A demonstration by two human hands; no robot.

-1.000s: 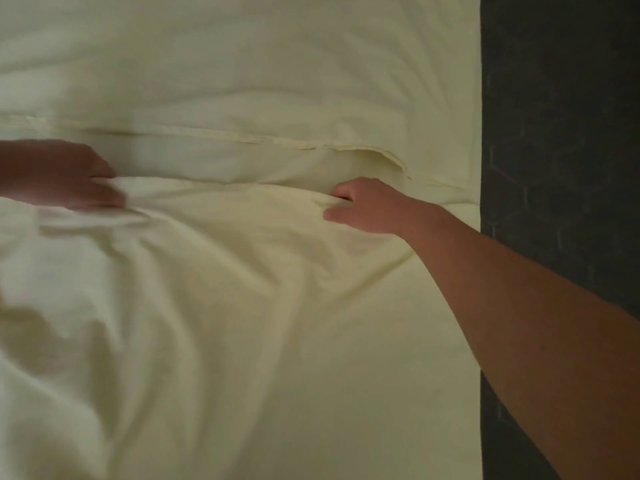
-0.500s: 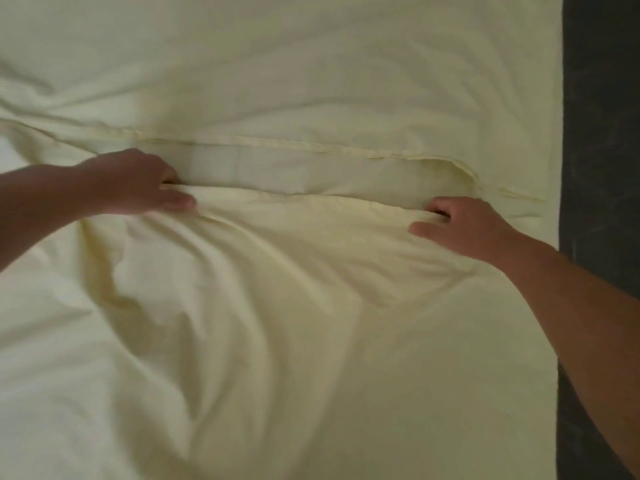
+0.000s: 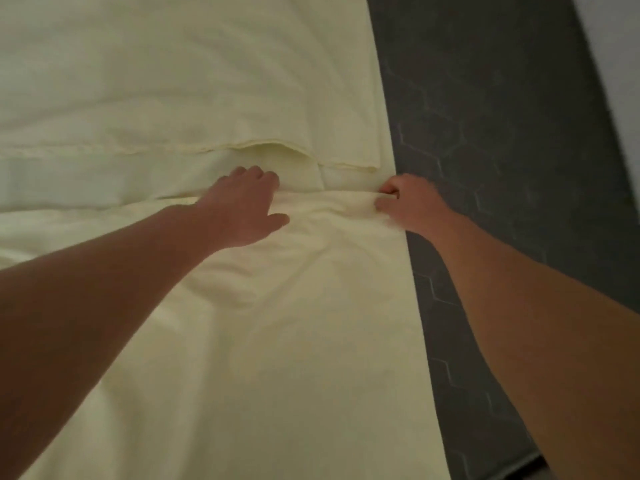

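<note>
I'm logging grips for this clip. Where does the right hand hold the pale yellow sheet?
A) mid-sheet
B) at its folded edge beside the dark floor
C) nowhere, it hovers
B: the right hand pinches the folded edge of the sheet, beside the dark floor.

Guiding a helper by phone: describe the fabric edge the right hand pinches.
Find the pale yellow sheet beside the dark hexagon-patterned surface. Across its middle runs a folded edge, pinched by the right hand near the sheet's right border. Unlike the stitched hem just beyond, it is bunched.
</note>
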